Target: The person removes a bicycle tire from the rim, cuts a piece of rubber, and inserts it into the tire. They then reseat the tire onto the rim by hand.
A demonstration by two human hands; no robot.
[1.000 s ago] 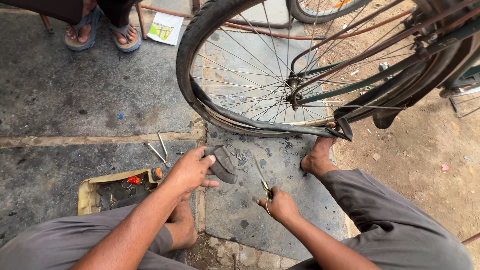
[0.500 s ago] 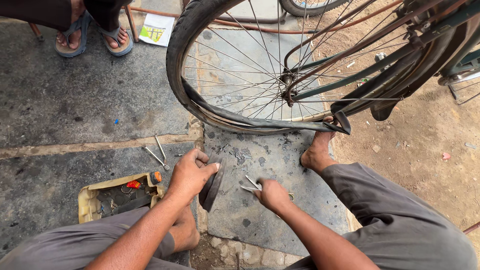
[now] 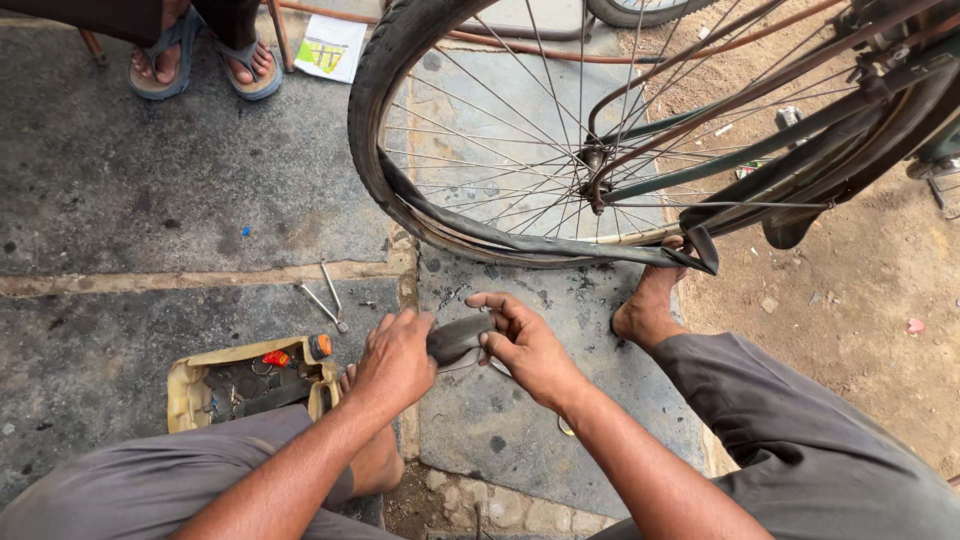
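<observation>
My left hand [image 3: 393,360] and my right hand [image 3: 522,343] both grip a dark grey piece of rubber inner tube [image 3: 457,341] between them, low over the stone slab [image 3: 500,430]. Just beyond stands a bicycle wheel [image 3: 560,130] with its black tyre pulled partly off the rim, and a loose strip of tube [image 3: 560,250] hanging along the bottom. My bare right foot [image 3: 648,305] rests beside the wheel. My left foot [image 3: 375,460] is under my left forearm.
A yellowish open tray [image 3: 190,385] of small repair items and an orange-capped tube lies left of my hand. Two metal tyre levers [image 3: 325,298] lie on the pavement. Another person's sandalled feet [image 3: 200,55] and a paper sheet [image 3: 330,47] are at the top left. Sandy ground lies right.
My right hand has put down the thin metal tool and moved left to meet my left hand. Both now hold the rubber piece, which has turned flatter between them.
</observation>
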